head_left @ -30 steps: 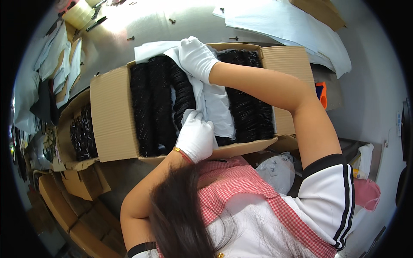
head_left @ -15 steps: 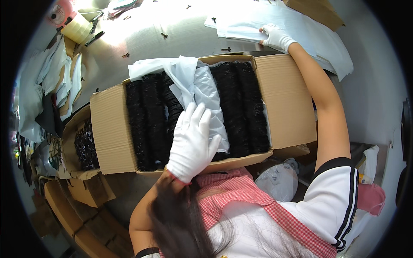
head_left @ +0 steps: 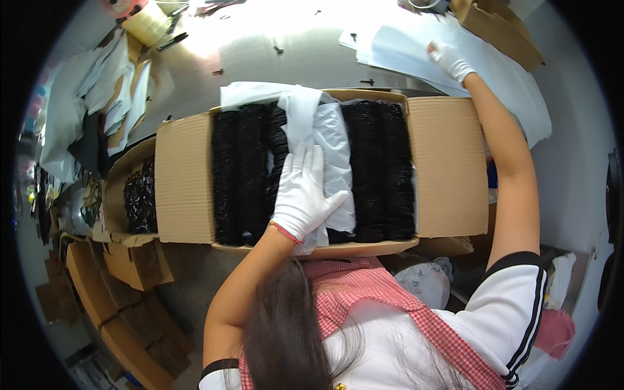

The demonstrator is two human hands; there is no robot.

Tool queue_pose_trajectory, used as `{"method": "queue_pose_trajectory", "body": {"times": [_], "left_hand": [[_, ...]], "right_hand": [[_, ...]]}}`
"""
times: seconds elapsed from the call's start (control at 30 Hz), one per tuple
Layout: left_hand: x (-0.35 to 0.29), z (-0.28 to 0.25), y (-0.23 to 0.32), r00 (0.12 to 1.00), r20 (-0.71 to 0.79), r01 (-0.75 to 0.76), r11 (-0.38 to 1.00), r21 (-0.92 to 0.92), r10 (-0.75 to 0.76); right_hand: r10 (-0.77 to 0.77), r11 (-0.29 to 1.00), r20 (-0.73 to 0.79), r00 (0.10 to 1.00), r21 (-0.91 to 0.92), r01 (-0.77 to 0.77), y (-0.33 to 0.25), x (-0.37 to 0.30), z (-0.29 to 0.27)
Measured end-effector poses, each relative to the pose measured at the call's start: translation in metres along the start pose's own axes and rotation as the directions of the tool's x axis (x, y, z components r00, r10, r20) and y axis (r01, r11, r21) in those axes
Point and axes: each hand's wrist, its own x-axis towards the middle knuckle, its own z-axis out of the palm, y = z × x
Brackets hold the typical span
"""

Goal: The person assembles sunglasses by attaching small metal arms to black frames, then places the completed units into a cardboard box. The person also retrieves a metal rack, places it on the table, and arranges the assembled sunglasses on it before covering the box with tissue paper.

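My left hand point(head_left: 302, 195), in a white glove, lies flat with its thumb spread on a crumpled white plastic sheet point(head_left: 335, 169). The sheet lies inside an open cardboard box point(head_left: 451, 169), across the middle of its contents. Packed rows of glossy black bundles point(head_left: 369, 172) show on both sides of the sheet; I cannot tell what they are made of. At the far right, my gloved right hand point(head_left: 450, 60) is over a stack of thin white sheets point(head_left: 396, 49). Its bare fingertips look drawn together on the top sheet.
A second box point(head_left: 117, 201) with small dark shiny pieces stands at the left. Several small dark screw-like pieces point(head_left: 279, 50) and a black marker point(head_left: 172, 41) lie on the metal table point(head_left: 247, 65). Papers point(head_left: 107, 84) stand at the far left. More cardboard boxes point(head_left: 97, 286) are below left.
The view has shifted, so the box appears farther right. My left hand stays on the plastic sheet, now flatter. My right fingertips, spread before, have come together over the stack.
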Motion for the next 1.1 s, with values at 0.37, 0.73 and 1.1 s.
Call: {"method": "queue_pose_trajectory", "body": {"times": [0.37,0.73,1.1], "left_hand": [[-0.057,-0.066,-0.119,0.894,-0.442,0.097,0.995,0.029,-0.075],[-0.172,-0.124,-0.277,0.696,0.097,0.663,0.585,-0.467,-0.711],[-0.179,-0.146,-0.221,0.894,0.060,0.015,-0.104,-0.994,-0.443]], "right_hand": [[-0.006,0.938,0.295,0.956,0.333,-0.096,-0.218,-0.092,-0.119],[-0.555,0.767,0.126,0.822,0.460,0.447,-0.388,-0.197,-0.011],[-0.090,0.990,0.190,0.978,-0.087,0.108,-0.400,-0.124,0.046]]}}
